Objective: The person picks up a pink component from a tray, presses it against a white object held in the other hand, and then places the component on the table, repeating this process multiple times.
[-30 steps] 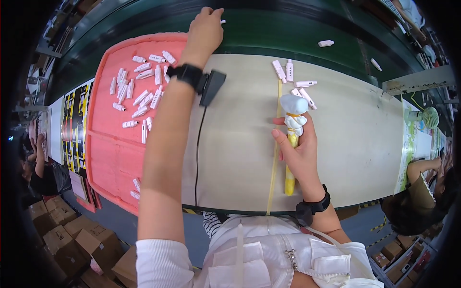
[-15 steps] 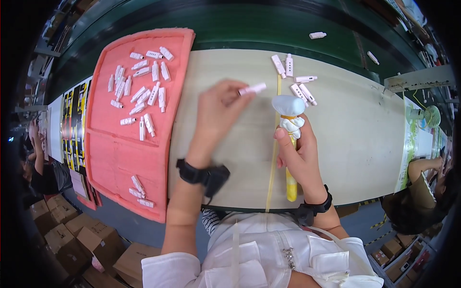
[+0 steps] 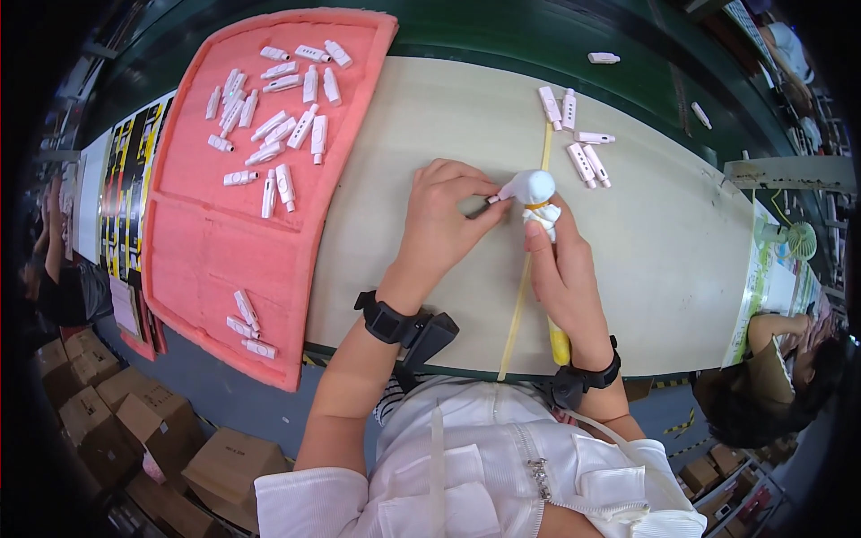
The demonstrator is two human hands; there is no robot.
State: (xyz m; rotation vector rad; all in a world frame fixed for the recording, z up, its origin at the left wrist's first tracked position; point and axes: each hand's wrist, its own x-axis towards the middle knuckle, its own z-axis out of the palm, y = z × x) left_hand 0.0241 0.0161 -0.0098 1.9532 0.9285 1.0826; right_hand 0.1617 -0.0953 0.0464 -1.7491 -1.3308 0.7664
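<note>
My right hand (image 3: 563,280) grips a yellow-handled tool (image 3: 558,339) whose upper end is wrapped in white cloth (image 3: 535,188). My left hand (image 3: 441,220) pinches a small white plastic part (image 3: 492,199) and presses it against the wrapped tip. Both hands rest over a beige work table (image 3: 664,242). Several more small white parts (image 3: 581,151) lie on the table just beyond the tool. A thin yellow strip (image 3: 522,296) runs along the table under my right hand.
A pink foam tray (image 3: 193,255) at the left holds several white parts (image 3: 278,125) at its far end and three (image 3: 247,323) near its front edge. A green conveyor (image 3: 529,40) runs behind the table. Cardboard boxes (image 3: 134,421) stand on the floor. Another person (image 3: 780,377) sits at the right.
My left hand came back from the far side of the table with a white part and brought it to the tool's wrapped tip. My right hand stayed on the tool.
</note>
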